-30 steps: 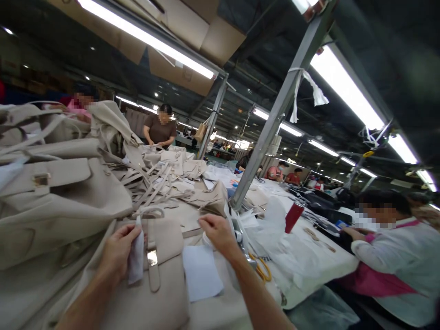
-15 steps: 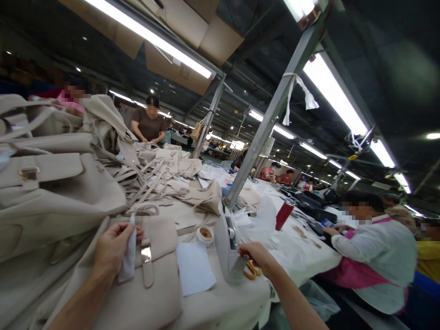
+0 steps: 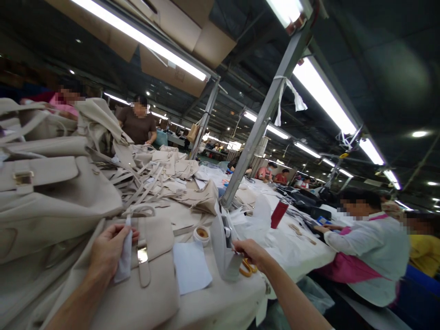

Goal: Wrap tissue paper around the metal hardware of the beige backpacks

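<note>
My left hand pinches a small white cloth over a beige bag with a gold clasp. At the right, the fingers of my right hand are closed at the edge of an upright grey-white holder; whatever they grip is too small to make out. Orange-handled scissors lie beside the holder. Between the bag and the holder are a pale sheet of paper and a small round tub with brown contents.
Beige bags are heaped at the left and back. A slanted metal post rises from the table beyond the holder. A red object stands on white sheeting. A person in white and pink works at the right; others are further back.
The view has shifted slightly, so most things appear a little further left. Both hands keep nearly the same positions at the cloth and the holder.
</note>
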A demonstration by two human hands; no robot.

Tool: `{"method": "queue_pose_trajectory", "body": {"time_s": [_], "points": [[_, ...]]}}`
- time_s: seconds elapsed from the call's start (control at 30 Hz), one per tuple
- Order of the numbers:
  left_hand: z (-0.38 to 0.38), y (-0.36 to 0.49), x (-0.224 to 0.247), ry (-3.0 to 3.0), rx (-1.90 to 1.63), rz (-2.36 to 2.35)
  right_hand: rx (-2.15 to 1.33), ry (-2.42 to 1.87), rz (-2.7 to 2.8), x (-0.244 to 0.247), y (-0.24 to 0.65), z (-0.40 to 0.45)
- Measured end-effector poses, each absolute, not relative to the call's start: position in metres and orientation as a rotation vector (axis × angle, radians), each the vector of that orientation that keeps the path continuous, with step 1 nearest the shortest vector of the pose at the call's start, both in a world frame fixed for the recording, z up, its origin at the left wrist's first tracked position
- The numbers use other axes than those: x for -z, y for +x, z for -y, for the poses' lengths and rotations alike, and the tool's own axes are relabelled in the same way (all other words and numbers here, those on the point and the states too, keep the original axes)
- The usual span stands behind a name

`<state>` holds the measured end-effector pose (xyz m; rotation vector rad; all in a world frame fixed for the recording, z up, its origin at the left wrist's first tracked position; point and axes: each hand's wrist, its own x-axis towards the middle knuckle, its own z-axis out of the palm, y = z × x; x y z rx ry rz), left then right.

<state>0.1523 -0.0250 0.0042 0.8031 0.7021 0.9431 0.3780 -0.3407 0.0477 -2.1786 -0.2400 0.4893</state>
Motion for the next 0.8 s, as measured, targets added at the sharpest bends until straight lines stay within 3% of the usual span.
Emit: {"method": "queue_pose_trajectory", "body": {"time_s": [0.33, 0.53, 0.67, 0.8], "points": [[0.025, 0.155, -0.003, 0.831, -0.961, -0.705, -0.305, -2.139, 0.327, -0.063, 0.361, 0.360], [0.026, 0.158, 0.001, 0.930, -1.020, -0.723, -0.333, -2.214, 0.305, -0.022, 0.328, 0.391], [0.031, 0.156, 0.006, 1.077, -1.079, -0.739, -0.537, -2.151, 0.438, -0.002, 0.317, 0.373], [0.034, 0.156, 0.014, 1.394, -1.146, -0.762, -0.932, -1.796, 0.688, -0.038, 0.291, 0.303]]}}
